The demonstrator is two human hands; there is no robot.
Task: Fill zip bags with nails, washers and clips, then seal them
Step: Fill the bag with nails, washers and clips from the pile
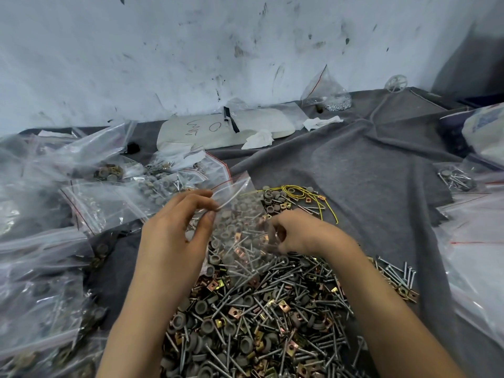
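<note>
Your left grip [174,227] pinching the top edge of the zip bag [240,214], your right grip [300,236] curled on its side, bag just over the pile [259,309] of nails, washers and clips.

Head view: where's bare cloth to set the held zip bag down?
Best: the open grey cloth right of centre, bordered by the yellow wire, the crumpled tissues and the right-edge bags. A narrow strip also shows between the hardware pile and the filled bags at left. Crowded: that pile, the whole left side.
</note>
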